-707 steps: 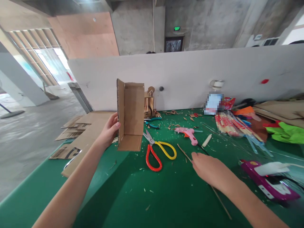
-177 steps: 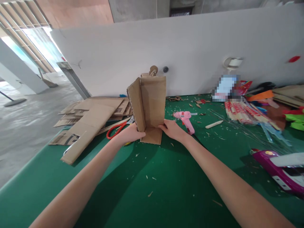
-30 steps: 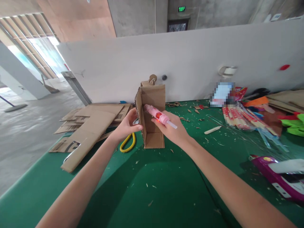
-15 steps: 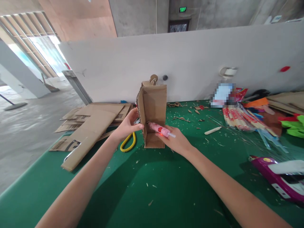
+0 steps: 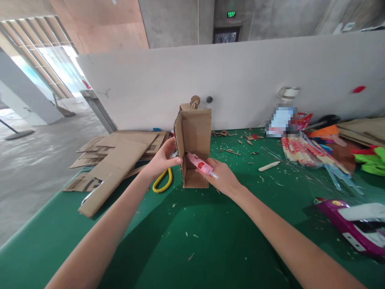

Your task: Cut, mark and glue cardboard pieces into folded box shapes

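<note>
Between left hand and right hand: cardboard box.

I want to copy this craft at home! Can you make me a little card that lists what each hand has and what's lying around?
left hand: grips the side flap of the cardboard piece, which stands upright on the green table
right hand: holds the pink glue gun, nozzle at the cardboard's inside fold
by the left hand: scissors, yellow handle showing
left side: flat cardboard sheets
right side: packs of sticks, purple plastic object
</note>
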### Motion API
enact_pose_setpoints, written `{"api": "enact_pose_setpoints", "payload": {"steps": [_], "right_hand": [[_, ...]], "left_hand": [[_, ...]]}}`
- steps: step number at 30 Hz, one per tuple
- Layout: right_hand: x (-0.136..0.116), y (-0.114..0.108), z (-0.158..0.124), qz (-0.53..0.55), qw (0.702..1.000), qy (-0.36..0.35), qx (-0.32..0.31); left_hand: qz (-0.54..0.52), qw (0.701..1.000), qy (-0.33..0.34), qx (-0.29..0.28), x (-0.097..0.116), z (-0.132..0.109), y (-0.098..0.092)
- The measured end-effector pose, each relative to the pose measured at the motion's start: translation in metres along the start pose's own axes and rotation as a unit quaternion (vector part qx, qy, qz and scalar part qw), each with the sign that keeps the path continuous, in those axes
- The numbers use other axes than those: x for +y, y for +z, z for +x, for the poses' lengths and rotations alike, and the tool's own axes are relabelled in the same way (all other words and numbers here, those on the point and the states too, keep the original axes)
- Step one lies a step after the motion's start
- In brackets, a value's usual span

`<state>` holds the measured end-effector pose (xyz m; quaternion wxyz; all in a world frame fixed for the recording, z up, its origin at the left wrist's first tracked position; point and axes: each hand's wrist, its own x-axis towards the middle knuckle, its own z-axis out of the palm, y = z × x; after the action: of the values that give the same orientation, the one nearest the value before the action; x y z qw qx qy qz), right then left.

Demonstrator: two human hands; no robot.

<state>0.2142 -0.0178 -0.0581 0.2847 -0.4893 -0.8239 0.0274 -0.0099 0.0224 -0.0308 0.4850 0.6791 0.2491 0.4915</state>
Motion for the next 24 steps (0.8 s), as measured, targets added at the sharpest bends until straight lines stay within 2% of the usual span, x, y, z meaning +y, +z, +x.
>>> {"api": "enact_pose_setpoints", "payload": {"steps": [5, 9, 12, 16, 18, 20, 22, 23, 24], "right_hand": [[0.01, 0.011, -0.01, -0.08, 0.994, -0.024, -0.076], [0.014, 0.005, -0.014, -0.095, 0.992, -0.035, -0.076], [0.017, -0.009, -0.018, -0.078, 0.995, -0.057, -0.033], [0.024, -0.028, -0.029, -0.057, 0.984, -0.145, 0.086], [0.025, -0.036, -0.036, -0.068, 0.971, -0.187, 0.133], [0.026, -0.043, -0.041, -0.076, 0.962, -0.207, 0.158], [0.024, -0.049, -0.045, -0.076, 0.962, -0.207, 0.162], [0.023, -0.051, -0.046, -0.072, 0.963, -0.205, 0.16], [0.022, -0.054, -0.047, -0.065, 0.964, -0.203, 0.158]], "left_hand": [[-0.004, 1.0, 0.013, -0.005, 0.0, 0.001, 0.002], [0.001, 1.0, 0.015, -0.003, 0.001, 0.001, 0.004], [0.006, 1.0, 0.013, -0.004, 0.002, 0.001, 0.003], [0.015, 1.0, 0.004, -0.004, 0.007, 0.0, -0.001], [0.027, 0.999, 0.019, 0.027, 0.014, -0.001, -0.002], [0.079, 0.989, 0.07, 0.1, 0.029, -0.002, -0.002], [0.183, 0.952, 0.152, 0.194, 0.052, -0.006, 0.001], [0.245, 0.921, 0.192, 0.233, 0.065, -0.008, 0.005], [0.305, 0.89, 0.23, 0.248, 0.079, -0.012, 0.009]]}}
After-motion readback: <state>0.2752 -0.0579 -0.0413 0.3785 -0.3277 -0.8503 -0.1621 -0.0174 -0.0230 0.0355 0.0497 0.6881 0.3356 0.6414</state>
